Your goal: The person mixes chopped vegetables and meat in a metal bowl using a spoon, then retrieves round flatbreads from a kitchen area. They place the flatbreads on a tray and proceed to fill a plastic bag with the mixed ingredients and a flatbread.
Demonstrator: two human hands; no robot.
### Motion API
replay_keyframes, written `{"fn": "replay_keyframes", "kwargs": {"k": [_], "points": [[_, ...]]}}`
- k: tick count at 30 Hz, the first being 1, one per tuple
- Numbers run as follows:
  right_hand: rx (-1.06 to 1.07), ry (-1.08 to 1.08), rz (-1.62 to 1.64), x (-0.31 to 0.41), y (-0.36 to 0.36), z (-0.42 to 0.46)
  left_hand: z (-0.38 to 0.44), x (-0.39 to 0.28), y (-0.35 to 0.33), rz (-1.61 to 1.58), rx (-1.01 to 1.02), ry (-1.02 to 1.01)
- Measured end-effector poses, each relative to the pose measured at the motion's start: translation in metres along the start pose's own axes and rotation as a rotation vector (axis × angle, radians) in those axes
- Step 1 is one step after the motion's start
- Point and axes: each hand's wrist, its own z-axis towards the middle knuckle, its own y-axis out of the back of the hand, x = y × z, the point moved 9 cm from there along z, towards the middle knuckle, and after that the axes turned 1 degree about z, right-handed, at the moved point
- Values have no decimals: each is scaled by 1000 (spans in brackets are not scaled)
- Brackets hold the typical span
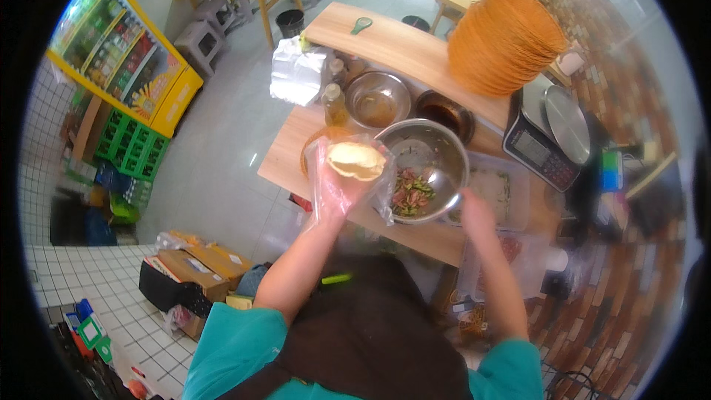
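Note:
My left hand (339, 191), inside a clear plastic bag (319, 178), holds up an open flatbread (356, 160) with its pocket facing me. To its right, my right hand (476, 212) is closed at the lower right rim of a large stainless steel bowl (444, 141), blurred by motion; whether it also holds a tool in the bowl cannot be told. Chopped meat and green pieces (412, 191) lie in the lower left part of that bowl. The bag's loose edge hangs by the bowl's left rim.
Behind stand a second steel bowl (379, 101), a dark bowl of sauce (447, 116) and a bottle (334, 104). On the right are a plastic tub (516, 194) and a digital scale (536, 147). A raised wooden shelf (402, 55) carries a tall orange stack (502, 39) and a green-handled peeler (361, 24).

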Motion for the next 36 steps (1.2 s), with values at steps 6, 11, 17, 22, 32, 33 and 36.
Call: {"fn": "replay_keyframes", "kwargs": {"k": [6,11,17,22,32,33,36], "points": [[-113,-76,537,33,87,-34,16,7,8,28,-3,-14],[-185,141,336,99,107,-37,31,45,3,127,56,79],[-210,136,358,107,84,-29,25,76,1,99,37,61],[-187,181,368,107,84,-27,25,72,13,72,57,6],[79,-73,223,1,15,-15,15,-30,113,305,-219,-184],[113,-52,126,-8,-2,-7,3,-27,125,298,-274,-152],[36,23,-149,-9,-40,23,-8,6,181,241,-270,53]]}}
